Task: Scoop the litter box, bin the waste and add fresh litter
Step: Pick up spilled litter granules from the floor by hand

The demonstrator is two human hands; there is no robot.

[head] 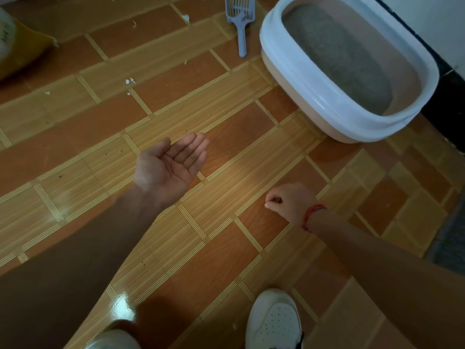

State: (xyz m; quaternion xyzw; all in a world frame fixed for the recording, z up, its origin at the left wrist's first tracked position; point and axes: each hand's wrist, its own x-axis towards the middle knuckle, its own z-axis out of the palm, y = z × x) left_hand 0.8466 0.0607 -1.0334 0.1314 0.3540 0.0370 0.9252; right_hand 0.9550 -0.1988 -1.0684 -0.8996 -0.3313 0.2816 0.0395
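Note:
A beige litter box [289, 79] with a white rim stands at the upper right, holding a smooth bed of grey litter [337, 56]. A pale blue slotted scoop [241, 18] lies on the floor just left of the box, handle toward me. My left hand [168, 170] hovers palm up and cupped over the tiles, fingers together, nothing clearly seen in it. My right hand [289, 201], with a red cord on the wrist, is low over the floor, its fingertips pinched together; whether a grain is between them is too small to tell.
A yellow bag [17, 46] sits at the far left edge. White scraps [130, 81] and small specks dot the brown tiled floor. My white shoes [274, 321] are at the bottom. A dark skirting and white wall run behind the box.

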